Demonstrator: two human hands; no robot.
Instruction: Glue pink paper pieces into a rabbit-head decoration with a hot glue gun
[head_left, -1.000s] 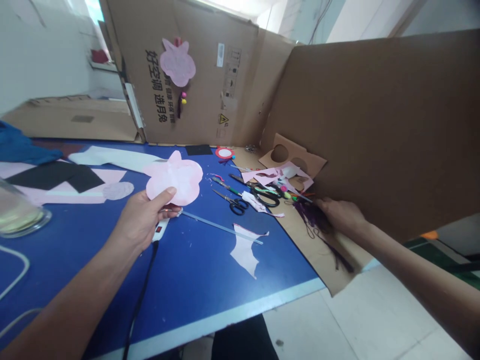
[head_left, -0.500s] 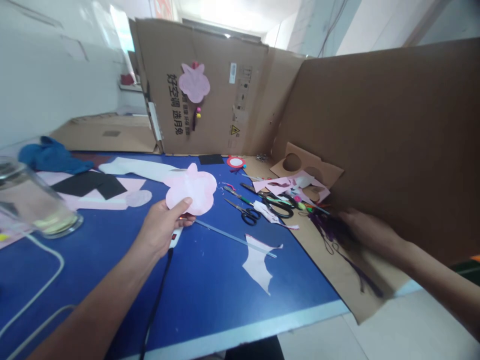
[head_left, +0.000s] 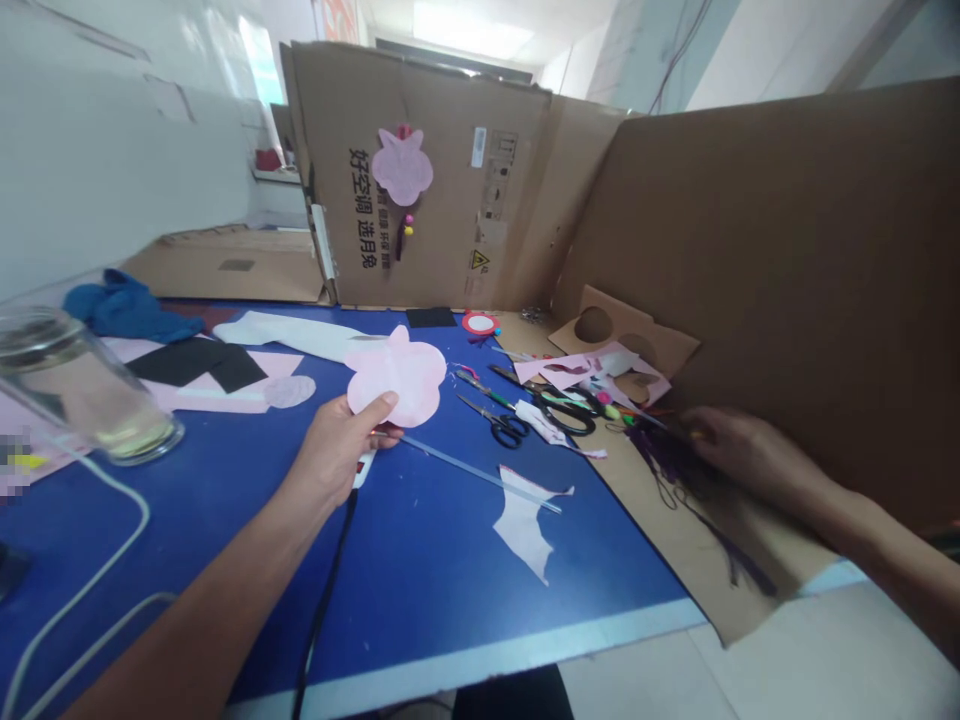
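Observation:
My left hand (head_left: 352, 445) pinches a pink flower-shaped paper cutout (head_left: 405, 385) between thumb and fingers above the blue table. Just beneath that hand shows the white body of a glue gun (head_left: 363, 470) with a red switch and a black cord; I cannot tell whether it is also gripped. A clear glue stick (head_left: 465, 464) runs out to the right, over a white paper scrap (head_left: 525, 530). On the right, my right hand (head_left: 731, 445) is at a bunch of dark purple cords (head_left: 660, 460) on the cardboard. Its fingers look curled, blurred, and what they hold is hidden.
Scissors (head_left: 504, 425), a green-handled knife (head_left: 487, 388) and pink paper scraps (head_left: 551, 372) lie mid-table. Cardboard walls (head_left: 450, 230) rise behind and right. Another pink cutout (head_left: 403, 168) hangs there. A glass jar (head_left: 97, 390) and white cable (head_left: 139, 500) are at left.
The view has shifted a little, so most things sit slightly further right. My left hand keeps the pink cutout. My right hand stays by the purple cords and looks less blurred.

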